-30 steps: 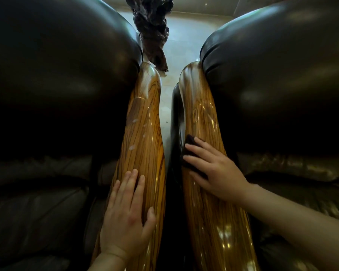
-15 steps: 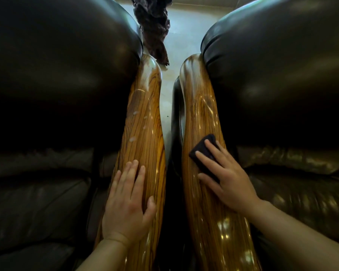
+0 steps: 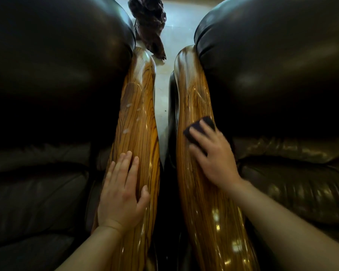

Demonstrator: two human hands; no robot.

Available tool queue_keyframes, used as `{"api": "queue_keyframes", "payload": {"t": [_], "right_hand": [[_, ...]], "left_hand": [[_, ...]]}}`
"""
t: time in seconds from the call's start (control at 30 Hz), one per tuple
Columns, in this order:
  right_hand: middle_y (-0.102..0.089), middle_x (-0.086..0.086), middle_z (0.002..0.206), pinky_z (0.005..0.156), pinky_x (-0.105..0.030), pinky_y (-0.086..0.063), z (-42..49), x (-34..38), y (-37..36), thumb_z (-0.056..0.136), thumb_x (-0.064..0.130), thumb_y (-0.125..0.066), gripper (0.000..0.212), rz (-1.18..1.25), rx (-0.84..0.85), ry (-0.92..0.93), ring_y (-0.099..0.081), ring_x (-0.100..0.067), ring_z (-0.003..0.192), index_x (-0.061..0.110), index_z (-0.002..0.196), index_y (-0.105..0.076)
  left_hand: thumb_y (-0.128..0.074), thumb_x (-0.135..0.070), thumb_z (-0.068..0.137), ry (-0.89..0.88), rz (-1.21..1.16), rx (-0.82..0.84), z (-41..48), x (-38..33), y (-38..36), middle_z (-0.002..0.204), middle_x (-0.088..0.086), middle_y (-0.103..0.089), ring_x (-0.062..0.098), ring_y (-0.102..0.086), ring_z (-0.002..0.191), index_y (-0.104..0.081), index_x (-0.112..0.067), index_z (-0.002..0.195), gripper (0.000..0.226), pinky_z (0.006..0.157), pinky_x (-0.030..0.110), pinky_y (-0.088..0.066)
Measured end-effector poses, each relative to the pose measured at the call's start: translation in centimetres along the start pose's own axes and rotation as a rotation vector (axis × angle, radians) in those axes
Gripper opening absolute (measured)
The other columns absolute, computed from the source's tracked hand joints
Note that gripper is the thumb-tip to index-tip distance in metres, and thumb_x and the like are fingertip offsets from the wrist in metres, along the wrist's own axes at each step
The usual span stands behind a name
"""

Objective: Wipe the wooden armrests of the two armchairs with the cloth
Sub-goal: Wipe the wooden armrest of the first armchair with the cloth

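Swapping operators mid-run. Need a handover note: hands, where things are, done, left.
Right hand: fingers flat, pressing the dark cloth onto the right armrest, about halfway along it.
Left hand: empty, palm flat on the near part of the left armrest, bracing.
Done: wiping of the right armrest is under way; how much of it is covered cannot be told.
Left: the left armrest has pale spots ahead of the left hand, so it looks unwiped. Finish the right one, then move the cloth across and wipe the left along its whole length.
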State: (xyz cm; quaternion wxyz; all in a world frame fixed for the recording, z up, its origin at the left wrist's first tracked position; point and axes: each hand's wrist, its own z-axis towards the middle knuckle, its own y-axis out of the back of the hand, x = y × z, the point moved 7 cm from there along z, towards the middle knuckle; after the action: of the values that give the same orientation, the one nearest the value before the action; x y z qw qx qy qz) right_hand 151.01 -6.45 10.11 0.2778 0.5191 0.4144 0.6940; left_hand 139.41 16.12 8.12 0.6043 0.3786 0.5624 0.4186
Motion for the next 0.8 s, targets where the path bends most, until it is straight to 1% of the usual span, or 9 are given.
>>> {"api": "queue_keyframes", "payload": {"t": [0.1,0.2,0.3,0.37,0.43,0.5,0.63,0.73,0.8], "right_hand": [[-0.021,0.010,0.164,0.121,-0.051,-0.017,-6.1,2.1,-1.9,0.101,0.051,-0.041,0.044,-0.157,0.141,0.292,-0.006,-0.022,0.154,0.043,0.144,-0.043],[-0.037,0.003,0.158,0.121,-0.051,-0.021,-3.2,2.8,-1.6,0.098,0.045,-0.048,0.038,-0.205,0.189,0.417,-0.012,-0.024,0.153,0.035,0.134,-0.057],[-0.040,0.004,0.156,0.120,-0.051,-0.024,2.6,3.0,-1.2,0.095,0.048,-0.048,0.040,-0.229,0.151,0.313,-0.018,-0.026,0.152,0.036,0.132,-0.058],[-0.031,0.006,0.161,0.120,-0.050,-0.021,6.1,1.4,-0.5,0.096,0.050,-0.047,0.046,-0.165,0.112,0.117,-0.015,-0.025,0.152,0.040,0.141,-0.048],[-0.022,0.004,0.164,0.121,-0.050,-0.021,8.0,-1.5,0.7,0.098,0.049,-0.045,0.053,-0.061,0.066,-0.122,-0.013,-0.026,0.152,0.037,0.150,-0.037],[-0.021,0.000,0.165,0.120,-0.050,-0.024,7.0,-3.3,1.4,0.100,0.046,-0.044,0.055,-0.043,0.012,-0.240,-0.015,-0.026,0.152,0.031,0.152,-0.034],[-0.022,0.004,0.164,0.120,-0.049,-0.023,-2.5,-1.5,0.3,0.102,0.042,-0.043,0.052,0.002,-0.051,-0.146,-0.015,-0.020,0.152,0.033,0.152,-0.034],[-0.014,0.006,0.166,0.122,-0.050,-0.018,-11.2,1.0,-1.5,0.102,0.048,-0.038,0.052,-0.146,-0.009,-0.007,-0.006,-0.020,0.154,0.040,0.152,-0.029],[-0.012,0.005,0.167,0.120,-0.054,-0.020,-15.0,1.9,-3.1,0.102,0.045,-0.040,0.050,-0.185,0.053,0.106,-0.005,-0.026,0.154,0.038,0.151,-0.034]], "left_hand": [[-0.040,-0.042,0.090,-0.006,-0.006,-0.003,0.0,-0.1,0.1,0.161,0.009,-0.021,0.020,-0.011,0.151,-0.027,-0.011,0.152,0.070,0.121,0.049,-0.017],[-0.040,-0.042,0.090,-0.008,0.002,-0.011,0.0,-0.2,0.2,0.161,0.009,-0.022,0.019,-0.011,0.151,-0.027,-0.012,0.152,0.070,0.121,0.049,-0.018],[-0.039,-0.043,0.090,-0.008,0.002,-0.019,-0.2,-0.2,0.3,0.161,0.009,-0.022,0.019,-0.010,0.151,-0.026,-0.012,0.152,0.070,0.121,0.048,-0.017],[-0.038,-0.043,0.090,-0.009,0.004,-0.027,-0.2,-0.2,0.3,0.161,0.009,-0.022,0.019,-0.011,0.150,-0.026,-0.012,0.152,0.070,0.121,0.048,-0.017],[-0.038,-0.044,0.090,-0.012,0.004,-0.037,-0.1,-0.3,0.3,0.161,0.009,-0.023,0.020,-0.011,0.150,-0.026,-0.012,0.152,0.070,0.121,0.047,-0.016],[-0.038,-0.044,0.091,-0.013,0.004,-0.049,-0.1,-0.3,0.3,0.161,0.008,-0.022,0.019,-0.011,0.150,-0.026,-0.012,0.152,0.070,0.122,0.045,-0.013],[-0.038,-0.043,0.090,-0.017,0.008,-0.061,-0.2,-0.3,0.4,0.160,0.009,-0.022,0.018,-0.010,0.150,-0.026,-0.012,0.152,0.070,0.122,0.041,-0.008],[-0.038,-0.044,0.091,-0.020,0.020,-0.059,-0.3,-0.3,0.4,0.160,0.010,-0.022,0.020,-0.010,0.150,-0.025,-0.012,0.152,0.070,0.122,0.043,-0.010],[-0.037,-0.044,0.092,-0.016,0.024,-0.062,-0.3,-0.2,0.2,0.161,0.009,-0.020,0.019,-0.008,0.150,-0.022,-0.013,0.152,0.070,0.122,0.044,-0.010]]}}
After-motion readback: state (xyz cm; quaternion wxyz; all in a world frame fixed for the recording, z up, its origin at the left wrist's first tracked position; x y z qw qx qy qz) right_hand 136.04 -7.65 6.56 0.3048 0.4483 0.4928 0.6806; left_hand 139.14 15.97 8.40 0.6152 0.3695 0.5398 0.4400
